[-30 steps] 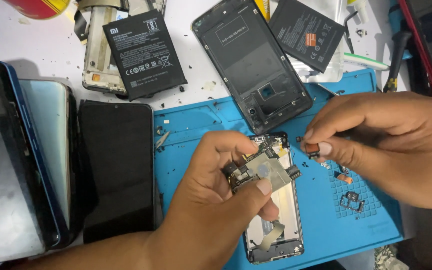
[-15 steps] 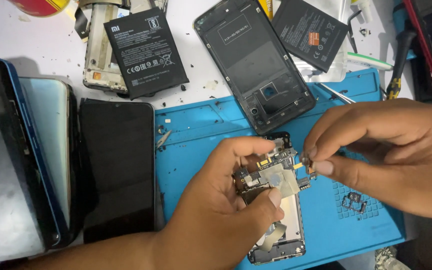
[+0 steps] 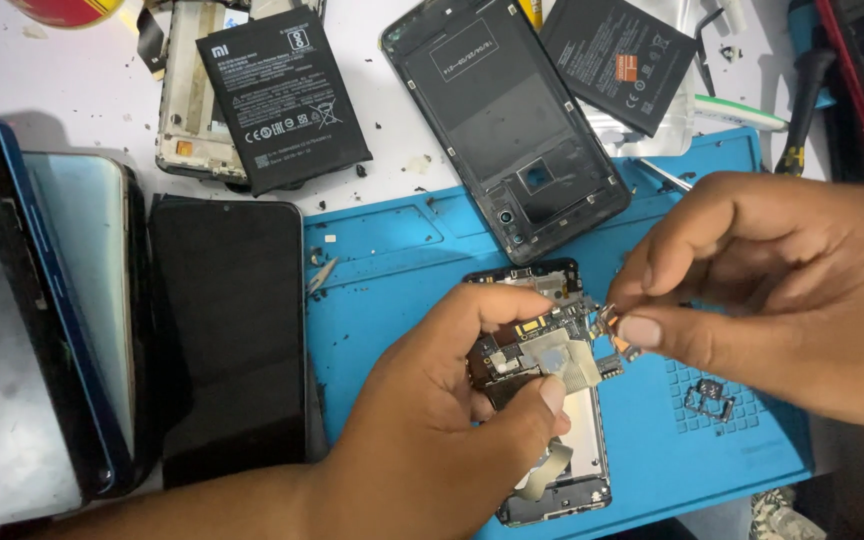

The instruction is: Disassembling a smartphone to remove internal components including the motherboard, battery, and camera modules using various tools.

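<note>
Blue repair mat (image 3: 402,270) carries the opened phone frame (image 3: 582,460). Since 1 second ago the left hand (image 3: 432,420) has tilted the circuit board (image 3: 542,350) higher off it, fingers clamped; the right hand (image 3: 782,290) now pinches a small connector (image 3: 612,322) at its edge.

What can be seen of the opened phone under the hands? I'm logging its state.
The opened phone lies flat on the blue mat, back cover off. Its circuit board shows dark chips, a metal shield and gold contacts. The left hand presses on the board; the right hand pinches a small part at its right edge.
</note>
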